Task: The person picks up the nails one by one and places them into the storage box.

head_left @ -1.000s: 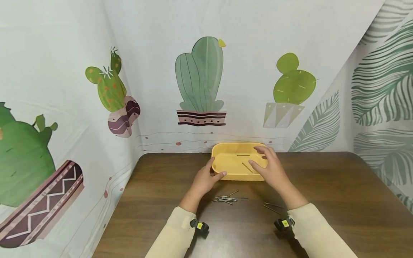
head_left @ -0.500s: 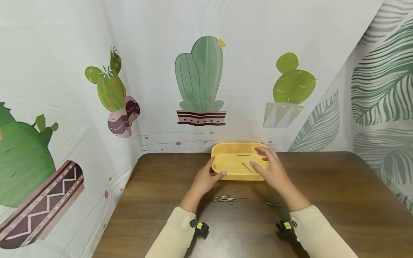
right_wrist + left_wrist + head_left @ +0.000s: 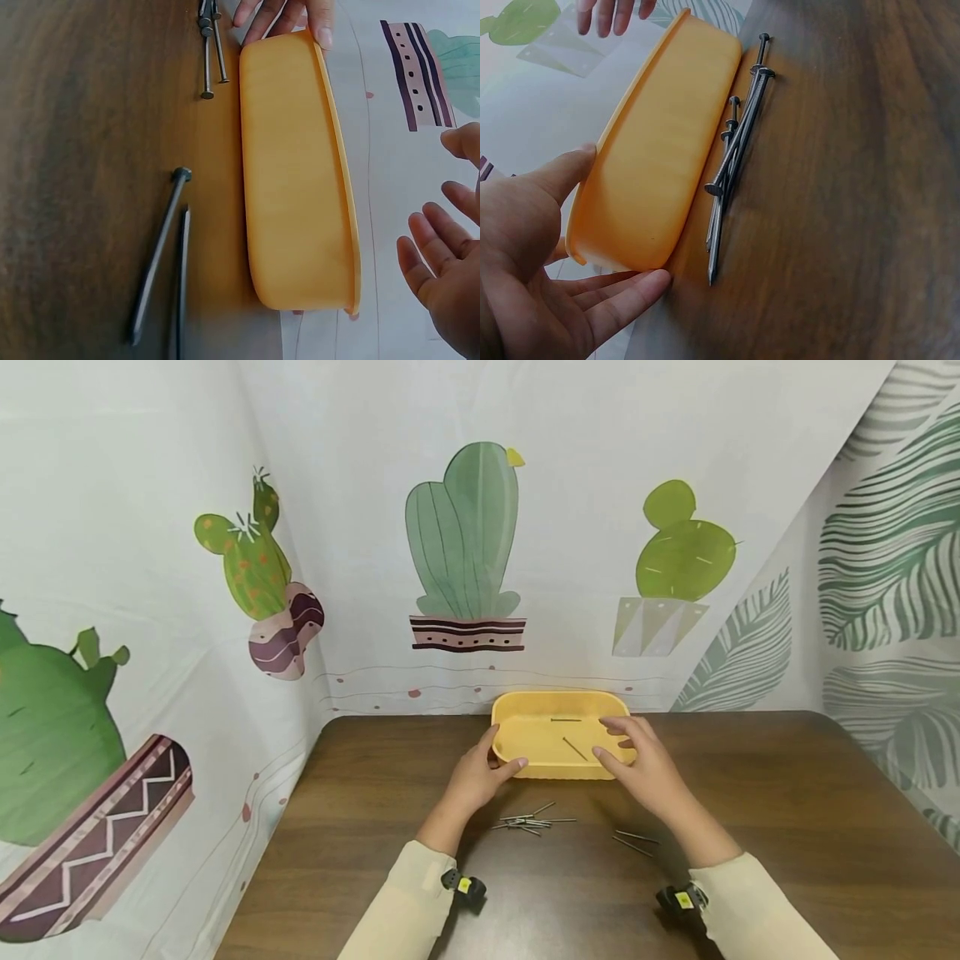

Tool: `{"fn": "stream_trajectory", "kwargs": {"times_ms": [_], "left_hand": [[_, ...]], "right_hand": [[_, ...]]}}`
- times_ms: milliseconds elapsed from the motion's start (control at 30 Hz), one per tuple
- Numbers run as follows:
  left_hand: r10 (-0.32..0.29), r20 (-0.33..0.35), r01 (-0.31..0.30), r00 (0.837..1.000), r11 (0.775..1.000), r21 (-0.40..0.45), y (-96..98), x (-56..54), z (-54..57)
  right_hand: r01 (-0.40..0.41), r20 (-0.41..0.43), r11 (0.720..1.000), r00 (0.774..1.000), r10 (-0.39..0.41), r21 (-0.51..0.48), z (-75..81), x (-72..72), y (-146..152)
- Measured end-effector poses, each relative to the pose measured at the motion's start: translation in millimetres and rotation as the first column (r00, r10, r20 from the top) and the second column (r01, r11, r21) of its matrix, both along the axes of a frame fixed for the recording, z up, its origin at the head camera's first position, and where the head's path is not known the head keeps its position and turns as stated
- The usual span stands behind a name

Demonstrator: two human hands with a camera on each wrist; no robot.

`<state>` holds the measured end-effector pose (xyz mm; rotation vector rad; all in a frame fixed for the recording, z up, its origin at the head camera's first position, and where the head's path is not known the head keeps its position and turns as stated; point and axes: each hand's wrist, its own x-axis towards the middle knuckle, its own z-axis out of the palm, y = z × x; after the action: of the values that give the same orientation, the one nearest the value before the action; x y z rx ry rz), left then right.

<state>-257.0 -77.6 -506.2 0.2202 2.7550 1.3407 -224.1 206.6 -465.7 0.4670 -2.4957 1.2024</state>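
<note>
A yellow plastic tray (image 3: 525, 770) stands at the back of the table, with two nails (image 3: 575, 748) lying apart inside it. My left hand (image 3: 474, 777) grips its left end, thumb on the front rim and fingers along the side; the left wrist view shows the fingertips low against the tray wall (image 3: 652, 142). Over the tray's right end hovers my right hand (image 3: 641, 764), fingers spread and loosely bent, holding nothing. In the right wrist view this right hand (image 3: 450, 262) appears apart from the rim. A pile of several nails (image 3: 528, 821) lies in front of the tray.
Two more nails (image 3: 633, 843) lie on the brown wooden table (image 3: 360, 827), right of the pile. Close behind the tray hangs a white cloth (image 3: 360, 568) printed with cacti. Each wrist wears a small black camera (image 3: 467, 887).
My right hand has shifted slightly to the right and opened a little over the tray's right end. The left hand, the tray and the nails stay where they were.
</note>
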Motion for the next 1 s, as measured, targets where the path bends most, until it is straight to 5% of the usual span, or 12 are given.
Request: {"fn": "stream_trajectory", "kwargs": {"times_ms": [600, 1000], "left_hand": [[0.008, 0.007, -0.008, 1.0, 1.0, -0.011, 1.2, -1.1, 1.2], [0.001, 0.007, -0.001, 1.0, 1.0, 0.003, -0.9, -0.4, -2.8]], "right_hand": [[0.003, -0.009, 0.992, 1.0, -0.002, 0.127, -7.9, 21.4, 13.2], [-0.088, 0.13, 0.971, 0.99, 0.06, 0.221, -11.8, 41.7, 31.5]]}}
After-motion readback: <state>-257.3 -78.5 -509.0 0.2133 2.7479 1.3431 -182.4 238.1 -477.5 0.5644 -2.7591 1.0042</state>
